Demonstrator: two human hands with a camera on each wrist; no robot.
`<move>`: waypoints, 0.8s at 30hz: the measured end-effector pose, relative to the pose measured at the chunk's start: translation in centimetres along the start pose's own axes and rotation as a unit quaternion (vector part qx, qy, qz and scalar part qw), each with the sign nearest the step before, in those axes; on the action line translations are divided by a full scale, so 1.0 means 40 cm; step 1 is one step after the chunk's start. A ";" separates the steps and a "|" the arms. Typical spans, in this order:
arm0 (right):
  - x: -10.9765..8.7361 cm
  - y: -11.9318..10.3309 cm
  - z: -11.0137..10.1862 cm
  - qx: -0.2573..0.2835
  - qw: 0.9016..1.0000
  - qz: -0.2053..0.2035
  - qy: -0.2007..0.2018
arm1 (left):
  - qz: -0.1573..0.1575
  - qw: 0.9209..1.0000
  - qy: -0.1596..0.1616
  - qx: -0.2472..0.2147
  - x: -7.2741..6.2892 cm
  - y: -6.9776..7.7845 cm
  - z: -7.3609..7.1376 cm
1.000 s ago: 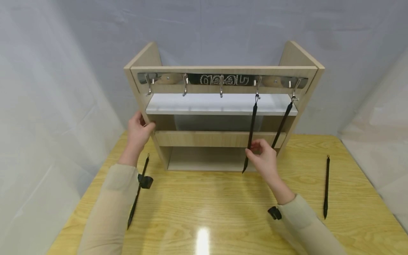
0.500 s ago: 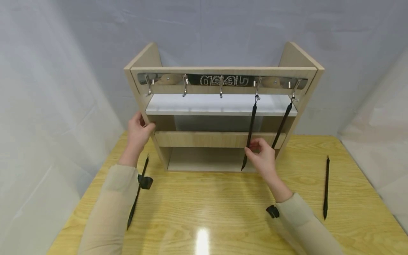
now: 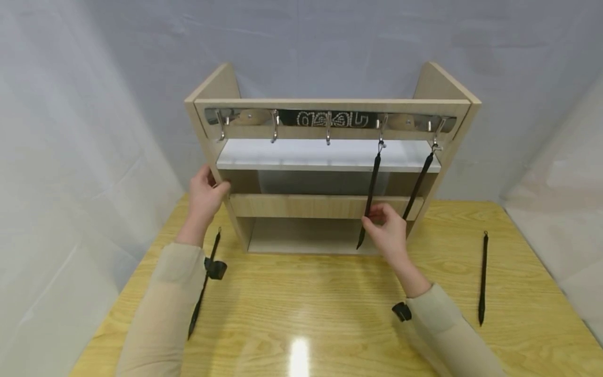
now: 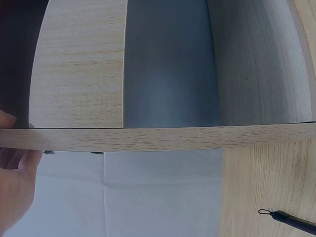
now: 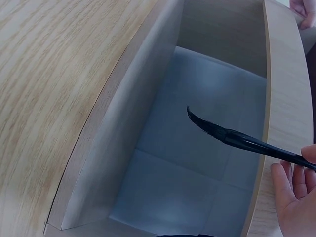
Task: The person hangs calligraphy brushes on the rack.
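Note:
A black calligraphy brush (image 3: 372,183) hangs by its loop from the second hook from the right on the metal hook rail (image 3: 264,116). My right hand (image 3: 390,230) pinches its lower part between thumb and fingers; the right wrist view shows the curved bristle tip (image 5: 207,127) pointing down past the hand. Beside it, a second brush (image 3: 419,183) hangs from the rightmost hook, its lower end hidden behind the right hand. My left hand (image 3: 204,196) grips the left side panel (image 4: 163,138) of the wooden shelf (image 3: 301,207), thumb on the front edge.
Another brush (image 3: 483,277) lies on the wooden table (image 3: 301,303) at the right. One more brush (image 3: 202,296) lies at the left, partly under the left wrist's black camera (image 3: 216,269). Three hooks on the left of the rail carry nothing. A pale sheet (image 3: 306,47) hangs behind.
The right hand has shifted slightly left and up, still pinching the hanging brush, whose tip has risen a little. The left hand keeps its place on the side panel.

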State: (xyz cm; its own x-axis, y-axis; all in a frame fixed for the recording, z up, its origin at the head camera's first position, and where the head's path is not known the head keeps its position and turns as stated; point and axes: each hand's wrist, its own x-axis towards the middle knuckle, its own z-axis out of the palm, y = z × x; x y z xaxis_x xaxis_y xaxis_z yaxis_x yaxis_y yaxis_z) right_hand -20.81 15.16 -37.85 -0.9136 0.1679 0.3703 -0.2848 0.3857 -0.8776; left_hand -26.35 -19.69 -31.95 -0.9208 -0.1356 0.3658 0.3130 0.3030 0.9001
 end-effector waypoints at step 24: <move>-0.009 0.018 -0.002 -0.024 0.999 -0.029 0.001 | -0.004 1.000 -0.001 -0.007 -0.004 0.008 0.001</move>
State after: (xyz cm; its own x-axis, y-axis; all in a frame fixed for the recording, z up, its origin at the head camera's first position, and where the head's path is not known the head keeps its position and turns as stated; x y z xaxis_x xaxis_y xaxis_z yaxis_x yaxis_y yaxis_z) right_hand -20.65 15.46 -38.58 -0.8951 0.1456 0.4215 -0.3239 0.4373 -0.8390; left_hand -26.13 -19.55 -31.74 -0.9238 -0.1362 0.3579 0.3086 0.2885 0.9064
